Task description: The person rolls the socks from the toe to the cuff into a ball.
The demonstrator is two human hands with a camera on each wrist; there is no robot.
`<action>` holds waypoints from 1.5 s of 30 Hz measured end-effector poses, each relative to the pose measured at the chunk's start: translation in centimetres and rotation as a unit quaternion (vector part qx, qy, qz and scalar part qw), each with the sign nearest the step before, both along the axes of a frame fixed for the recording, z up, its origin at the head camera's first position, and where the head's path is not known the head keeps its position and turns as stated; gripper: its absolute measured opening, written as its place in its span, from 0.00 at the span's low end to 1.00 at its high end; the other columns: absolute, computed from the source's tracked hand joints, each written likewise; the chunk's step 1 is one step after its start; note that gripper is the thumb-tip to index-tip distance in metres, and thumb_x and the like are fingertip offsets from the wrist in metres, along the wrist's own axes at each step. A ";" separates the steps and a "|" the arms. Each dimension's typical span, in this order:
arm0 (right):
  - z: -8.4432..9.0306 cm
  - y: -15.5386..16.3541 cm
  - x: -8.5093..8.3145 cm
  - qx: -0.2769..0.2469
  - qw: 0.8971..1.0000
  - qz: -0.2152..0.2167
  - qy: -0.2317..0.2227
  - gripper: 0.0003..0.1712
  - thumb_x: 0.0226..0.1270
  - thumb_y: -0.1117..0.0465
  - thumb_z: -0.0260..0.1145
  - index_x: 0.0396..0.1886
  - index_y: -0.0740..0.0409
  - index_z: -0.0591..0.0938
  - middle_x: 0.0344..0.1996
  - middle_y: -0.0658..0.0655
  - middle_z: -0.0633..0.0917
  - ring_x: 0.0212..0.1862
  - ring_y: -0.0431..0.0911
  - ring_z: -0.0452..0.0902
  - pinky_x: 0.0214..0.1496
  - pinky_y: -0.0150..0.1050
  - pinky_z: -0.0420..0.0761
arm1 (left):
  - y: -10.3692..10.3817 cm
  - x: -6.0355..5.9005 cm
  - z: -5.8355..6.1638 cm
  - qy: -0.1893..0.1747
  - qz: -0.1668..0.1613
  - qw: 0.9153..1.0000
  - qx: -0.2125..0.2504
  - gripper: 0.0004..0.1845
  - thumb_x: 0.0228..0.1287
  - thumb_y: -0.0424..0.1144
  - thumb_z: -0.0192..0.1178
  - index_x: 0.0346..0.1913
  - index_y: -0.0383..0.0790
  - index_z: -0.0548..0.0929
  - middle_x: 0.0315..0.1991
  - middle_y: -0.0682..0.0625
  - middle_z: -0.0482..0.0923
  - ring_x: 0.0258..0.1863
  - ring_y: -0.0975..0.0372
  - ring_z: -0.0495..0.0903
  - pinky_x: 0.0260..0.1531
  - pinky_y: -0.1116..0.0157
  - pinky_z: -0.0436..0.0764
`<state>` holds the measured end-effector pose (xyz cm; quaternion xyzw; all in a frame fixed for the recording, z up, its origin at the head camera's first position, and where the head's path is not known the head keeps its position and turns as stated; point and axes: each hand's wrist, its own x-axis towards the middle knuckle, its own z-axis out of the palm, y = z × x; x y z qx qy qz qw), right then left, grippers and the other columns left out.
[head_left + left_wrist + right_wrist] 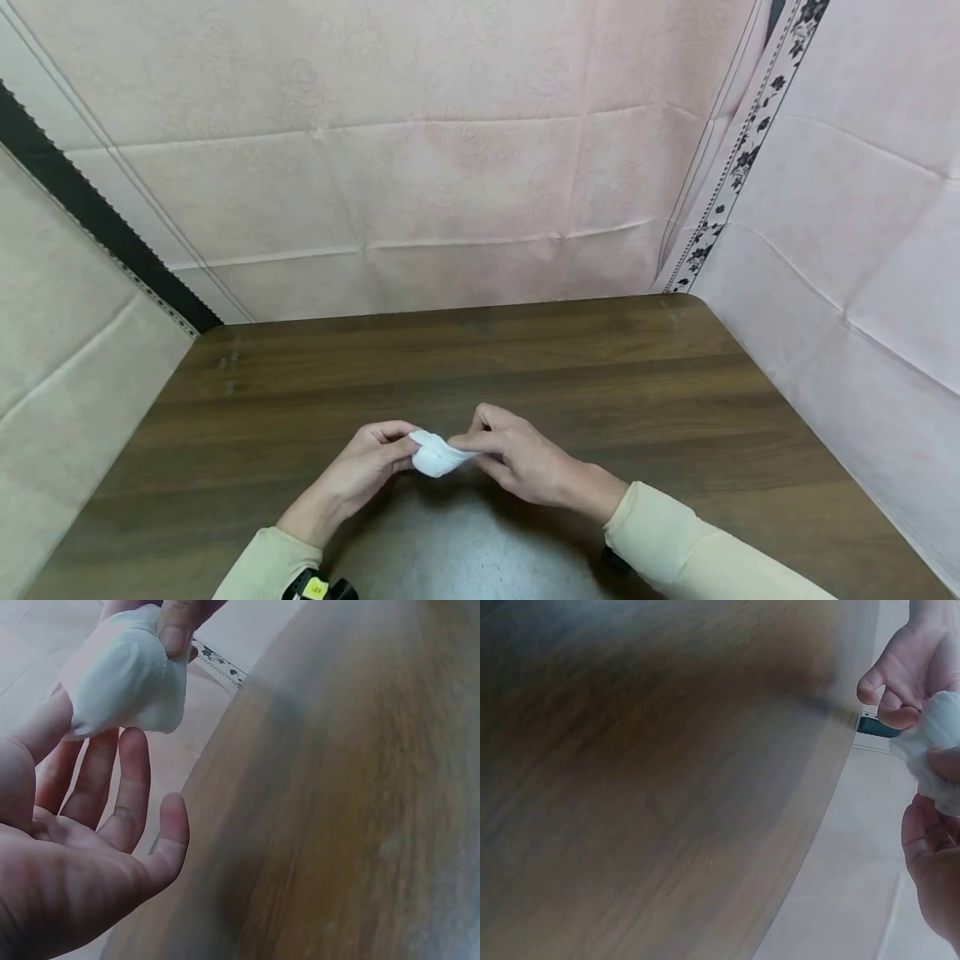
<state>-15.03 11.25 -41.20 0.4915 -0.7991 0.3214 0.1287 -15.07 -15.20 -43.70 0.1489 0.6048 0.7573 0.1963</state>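
Note:
Both hands hold a small, soft white cloth (438, 457) between them, above the tabletop. At its left end, my left hand (358, 471) pinches it between thumb and fingers. My right hand (528, 458) grips the opposite end. In the left wrist view the white cloth (124, 675) bulges in a rounded, folded shape, with the right thumb pressed on its upper edge. There the left hand's (82, 855) little finger stands away from it. The right wrist view shows the cloth (941, 724) crumpled at the frame's right edge, partly cut off.
A brown wood-grain table (525, 358) lies under the hands. Pale patterned sheets (450, 183) hang behind it and along both sides, with a black strip (105, 217) at left and a floral border (738, 158) at right. A black device with a yellow label (315, 587) sits on the left wrist.

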 end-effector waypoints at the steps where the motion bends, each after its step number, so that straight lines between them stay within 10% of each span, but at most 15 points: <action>1: 0.0 0.0 0.0 -0.001 1.000 0.001 0.004 0.23 0.63 0.74 0.70 0.55 0.51 0.87 0.36 0.47 0.75 0.36 0.37 0.68 0.37 0.25 0.72 | -0.1 0.0 -0.1 -0.003 -0.005 1.000 0.008 0.13 0.71 0.27 0.57 0.39 0.46 0.88 0.39 0.53 0.86 0.41 0.63 0.82 0.46 0.64 0.81; 18: -0.1 -0.5 0.6 -0.003 0.999 0.022 0.049 0.23 0.61 0.73 0.72 0.54 0.48 0.87 0.40 0.48 0.79 0.45 0.40 0.76 0.45 0.25 0.75 | -0.4 -0.4 -0.5 -0.022 -0.156 0.986 0.058 0.12 0.73 0.30 0.51 0.45 0.46 0.84 0.41 0.55 0.83 0.46 0.63 0.75 0.53 0.64 0.69; 33: 0.0 -0.6 1.0 -0.021 0.996 -0.073 -0.052 0.22 0.59 0.71 0.75 0.50 0.51 0.80 0.47 0.45 0.84 0.48 0.38 0.76 0.46 0.32 0.79 | -0.1 0.1 0.5 -0.099 -0.099 0.990 -0.008 0.15 0.79 0.40 0.51 0.57 0.32 0.77 0.48 0.46 0.82 0.46 0.57 0.82 0.51 0.55 0.80; 45: -0.8 -0.2 0.3 -0.052 0.997 -0.051 0.012 0.23 0.58 0.72 0.76 0.52 0.51 0.83 0.51 0.50 0.82 0.52 0.42 0.78 0.51 0.34 0.80 | 0.1 0.0 0.4 -0.088 -0.083 0.992 0.024 0.19 0.80 0.36 0.50 0.62 0.23 0.73 0.51 0.40 0.81 0.47 0.52 0.84 0.51 0.52 0.81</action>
